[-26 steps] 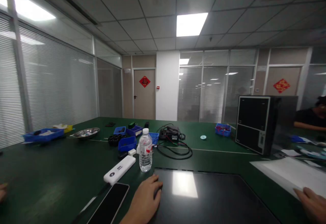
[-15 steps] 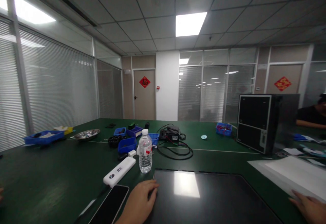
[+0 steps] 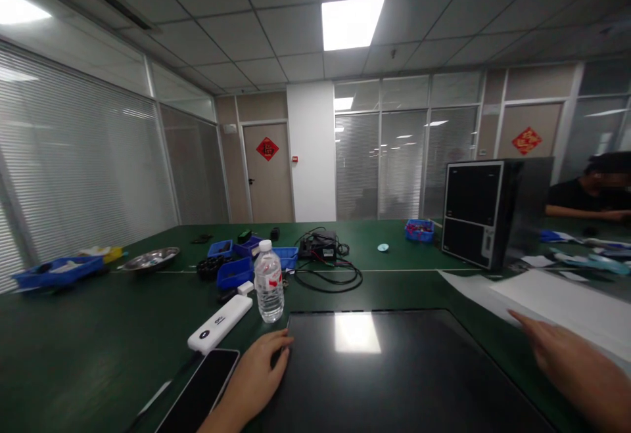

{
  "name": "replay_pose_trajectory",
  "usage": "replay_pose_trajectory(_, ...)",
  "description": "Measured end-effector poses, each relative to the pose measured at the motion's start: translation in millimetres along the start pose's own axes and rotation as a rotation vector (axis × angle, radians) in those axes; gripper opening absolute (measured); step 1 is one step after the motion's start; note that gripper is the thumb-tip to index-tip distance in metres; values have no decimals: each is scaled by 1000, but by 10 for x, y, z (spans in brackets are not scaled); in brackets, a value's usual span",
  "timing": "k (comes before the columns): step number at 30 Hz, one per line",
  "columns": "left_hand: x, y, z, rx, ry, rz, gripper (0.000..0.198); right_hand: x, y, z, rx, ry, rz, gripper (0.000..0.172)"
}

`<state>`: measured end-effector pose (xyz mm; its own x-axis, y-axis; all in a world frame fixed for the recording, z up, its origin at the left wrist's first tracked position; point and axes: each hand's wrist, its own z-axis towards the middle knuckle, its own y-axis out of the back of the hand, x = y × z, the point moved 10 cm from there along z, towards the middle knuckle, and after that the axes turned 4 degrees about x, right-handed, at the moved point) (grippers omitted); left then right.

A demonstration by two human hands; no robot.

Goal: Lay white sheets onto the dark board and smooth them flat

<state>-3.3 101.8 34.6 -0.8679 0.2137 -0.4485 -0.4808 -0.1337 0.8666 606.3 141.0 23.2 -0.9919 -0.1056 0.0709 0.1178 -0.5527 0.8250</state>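
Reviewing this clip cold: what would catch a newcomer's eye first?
Probably the large glossy black panel lying flat on the green table, mirroring the ceiling light, with the left hand on its near-left corner and the right hand over white paper sheets. Next, the water bottle beyond that corner.

**Worktop Layout, Referenced to the Flat Panel**

The flat panel lies on the worktop, nearest the viewer. The left hand rests at the panel's left edge; the phone lies left of that hand. Behind the panel's left corner stands the water bottle, with the white device to its left. Paper sheets lie right of the panel, the right hand at their near edge. The computer case stands behind the panel, to the right.
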Motion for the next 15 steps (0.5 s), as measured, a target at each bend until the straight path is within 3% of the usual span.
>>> replay_pose_trajectory(4,82,-70,17,36,40,56,42,866,92,-57,163,272,182,45)
replay_pose_trajectory(7,109,-102,30,48,47,68,43,1679,169,-255,364,507,348,42)
replay_pose_trajectory(9,110,-109,41,48,39,64,44,2088,237,-405,482,602,423,40)
replay_pose_trajectory(12,119,-128,57,53,32,55,46,2273,293,-499,487,644,427,38)
replay_pose_trajectory(15,131,-163,66,65,34,49,48,1925,234,-354,312,530,296,42)
